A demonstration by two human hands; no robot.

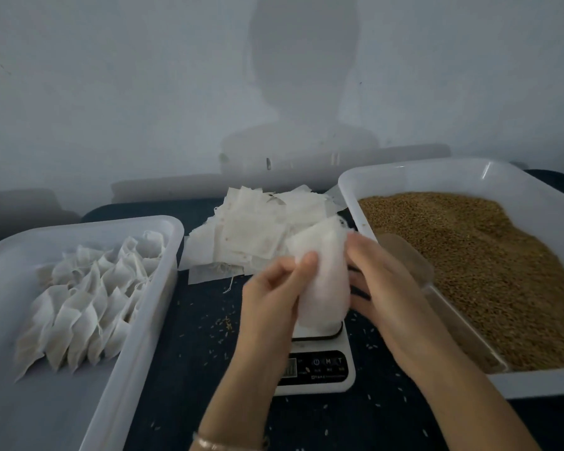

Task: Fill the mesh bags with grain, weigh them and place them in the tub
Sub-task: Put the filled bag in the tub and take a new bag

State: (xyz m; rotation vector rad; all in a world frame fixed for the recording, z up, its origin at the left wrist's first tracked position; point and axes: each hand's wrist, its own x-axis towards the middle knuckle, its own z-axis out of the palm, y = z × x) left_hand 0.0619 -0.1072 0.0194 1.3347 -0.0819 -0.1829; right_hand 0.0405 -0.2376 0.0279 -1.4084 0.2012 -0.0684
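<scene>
A white mesh bag [319, 275] is held upright above the small white scale [319, 362]. My left hand [274, 288] pinches its left edge with thumb and fingers. My right hand [375, 278] grips its right side near the top. A pile of flat empty mesh bags [258, 232] lies on the dark table behind the hands. The white tub on the right [414, 172] holds brown grain [489, 265], with a scoop [407, 255] lying at its left edge. The white tub on the left [46, 415] holds several filled bags [88, 297].
Loose grains [223, 323] are scattered over the dark table [189, 369] around the scale. A pale wall [144, 92] stands close behind the table. A bracelet [219, 443] is on my left wrist.
</scene>
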